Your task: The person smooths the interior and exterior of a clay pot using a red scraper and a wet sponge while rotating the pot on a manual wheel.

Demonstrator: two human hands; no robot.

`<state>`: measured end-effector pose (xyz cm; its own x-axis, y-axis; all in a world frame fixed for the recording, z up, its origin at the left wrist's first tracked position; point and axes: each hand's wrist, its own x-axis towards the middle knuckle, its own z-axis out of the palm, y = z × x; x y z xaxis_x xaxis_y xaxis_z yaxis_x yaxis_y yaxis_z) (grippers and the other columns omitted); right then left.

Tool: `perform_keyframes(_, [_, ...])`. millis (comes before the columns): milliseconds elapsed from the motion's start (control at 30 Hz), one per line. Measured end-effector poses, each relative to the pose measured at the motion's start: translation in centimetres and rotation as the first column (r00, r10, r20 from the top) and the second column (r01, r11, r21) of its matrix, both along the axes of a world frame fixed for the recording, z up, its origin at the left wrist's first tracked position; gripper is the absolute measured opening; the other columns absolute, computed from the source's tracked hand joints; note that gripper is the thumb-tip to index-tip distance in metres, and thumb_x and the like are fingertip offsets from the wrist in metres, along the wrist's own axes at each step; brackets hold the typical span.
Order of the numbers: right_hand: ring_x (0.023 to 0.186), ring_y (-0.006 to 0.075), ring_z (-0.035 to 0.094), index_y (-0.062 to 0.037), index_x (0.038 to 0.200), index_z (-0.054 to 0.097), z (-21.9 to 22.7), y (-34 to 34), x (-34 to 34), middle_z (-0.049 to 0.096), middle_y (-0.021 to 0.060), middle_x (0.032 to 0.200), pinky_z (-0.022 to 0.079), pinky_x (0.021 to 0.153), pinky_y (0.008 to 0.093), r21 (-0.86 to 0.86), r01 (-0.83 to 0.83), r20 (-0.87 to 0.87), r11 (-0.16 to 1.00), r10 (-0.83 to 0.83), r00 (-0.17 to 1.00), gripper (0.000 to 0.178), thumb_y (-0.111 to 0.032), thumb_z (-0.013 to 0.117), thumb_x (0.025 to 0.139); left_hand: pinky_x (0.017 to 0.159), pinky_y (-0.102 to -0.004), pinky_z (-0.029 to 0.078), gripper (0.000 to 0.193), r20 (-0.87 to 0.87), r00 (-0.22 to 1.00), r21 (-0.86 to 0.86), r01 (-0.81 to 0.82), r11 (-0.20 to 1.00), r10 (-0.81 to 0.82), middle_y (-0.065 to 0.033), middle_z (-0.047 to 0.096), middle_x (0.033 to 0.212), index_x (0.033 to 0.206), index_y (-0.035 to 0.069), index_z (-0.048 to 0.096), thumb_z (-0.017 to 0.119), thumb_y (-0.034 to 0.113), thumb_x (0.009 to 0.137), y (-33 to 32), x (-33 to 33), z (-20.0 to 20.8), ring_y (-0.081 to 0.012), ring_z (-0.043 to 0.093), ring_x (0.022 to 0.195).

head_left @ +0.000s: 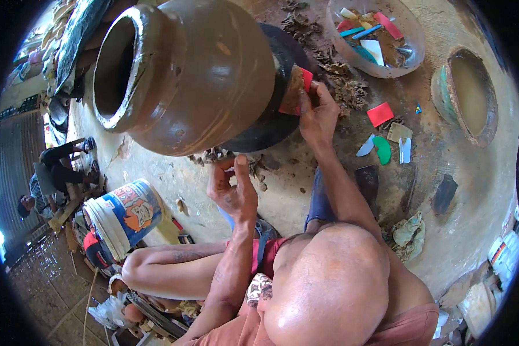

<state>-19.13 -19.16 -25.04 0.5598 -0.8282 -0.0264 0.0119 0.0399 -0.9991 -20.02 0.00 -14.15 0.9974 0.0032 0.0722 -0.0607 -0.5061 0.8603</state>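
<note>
A large wet brown clay pot (213, 75) fills the upper middle, its wide mouth facing left. Its lower end meets a dark round base (282, 57). Between the thumb and fingers of my right hand (319, 118) is a flat red scraper (307, 81), smeared with brown clay and held beside the base at the pot's right. My left hand (233, 187) hovers just below the pot's near side, apart from it. Its thumb points up and its fingers curl loosely with a gap between, holding nothing that I can see.
A clear plastic basin (380, 70) with coloured scrapers in murky water stands at the upper right, beside a pot of cloudy water (473, 92). Clay scraps (349, 89) and a red piece (380, 114) lie on the floor. A white bucket (124, 219) and a seated person (55, 179) are left.
</note>
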Motion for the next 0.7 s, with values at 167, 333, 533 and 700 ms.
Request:
perform_keyframes(167, [0.088,0.0139,0.072,0.0000,0.120,0.071,0.8,1.6,-0.5,0.076,0.0102,0.096,0.058,0.080,0.0348,-0.020,0.018,0.013,1.000,-0.018,1.000,0.021,-0.002,0.068,0.099,0.065,-0.0261,0.049,0.023,0.170,0.985,-0.031,-0.017,0.999,0.022,-0.0039,0.070,0.071,0.082,-0.002,0.072,0.080,0.014,0.097,-0.8,3.2,1.6,-0.0078,0.060,0.064])
perform_keyframes(333, [0.089,0.0171,0.073,0.0001,0.120,0.070,1.0,1.6,-0.8,0.077,0.0111,0.098,0.058,0.083,0.0360,-0.005,0.003,-0.055,1.000,-0.003,0.998,0.021,-0.005,0.068,0.100,0.064,-0.0248,0.048,0.021,0.222,0.975,0.002,-0.007,1.000,0.006,-0.0053,0.071,0.071,0.084,-0.003,0.076,0.083,0.013,0.095,-0.5,3.5,1.2,-0.0071,0.060,0.064])
perform_keyframes(533, [0.089,0.0179,0.073,-0.0002,0.119,0.071,1.0,1.3,-0.9,0.077,0.0124,0.098,0.057,0.084,0.0360,-0.047,-0.010,-0.066,0.999,0.007,0.998,0.019,-0.006,0.069,0.100,0.064,-0.0251,0.049,0.022,0.188,0.982,0.013,-0.005,1.000,0.003,-0.0056,0.072,0.071,0.084,-0.003,0.077,0.083,0.015,0.096,-0.8,3.4,2.2,-0.0071,0.061,0.064])
perform_keyframes(700, [0.090,0.0150,0.070,0.0001,0.119,0.071,0.4,1.3,-0.9,0.076,0.0094,0.100,0.056,0.084,0.0334,-0.073,-0.017,-0.060,0.997,0.012,0.998,0.020,-0.008,0.068,0.101,0.063,-0.0252,0.049,0.022,0.221,0.975,-0.002,-0.001,1.000,0.002,-0.0069,0.072,0.072,0.083,-0.002,0.077,0.083,0.016,0.095,-0.7,3.5,2.4,-0.0084,0.061,0.063])
